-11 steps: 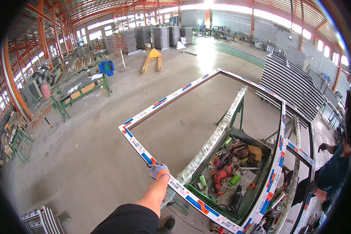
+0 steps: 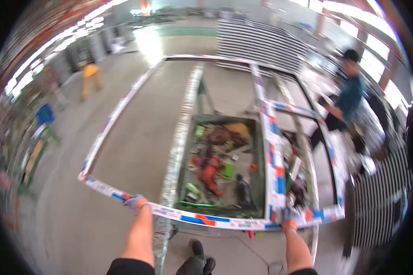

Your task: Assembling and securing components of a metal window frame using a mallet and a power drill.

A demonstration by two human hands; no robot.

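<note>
A large window frame [image 2: 204,219], covered in white film with blue and orange print, lies flat across two supports. At its near edge, left of the wrapped support bar [image 2: 181,133], my left hand [image 2: 136,203] in a grey glove with an orange cuff grips the profile. My right hand [image 2: 289,217], gloved alike, holds the same near edge where the upright divider meets it. Motion blur softens the right fingers. Below the frame, between the supports, a green metal tray [image 2: 260,165] shows a red power drill [image 2: 210,176], a black tool [image 2: 243,192] and rags.
A co-worker [image 2: 353,98] in a dark teal shirt stands beyond the frame's right side. Stacked striped profiles [image 2: 261,43] stand behind, with another stack [image 2: 381,201] at right. A yellow pallet jack [image 2: 91,78] is far left. A cable [image 2: 243,243] runs along the floor near my feet.
My view has swung to the right. My right hand has come into view on the frame's near edge, while my left hand keeps its grip. The co-worker now shows more fully.
</note>
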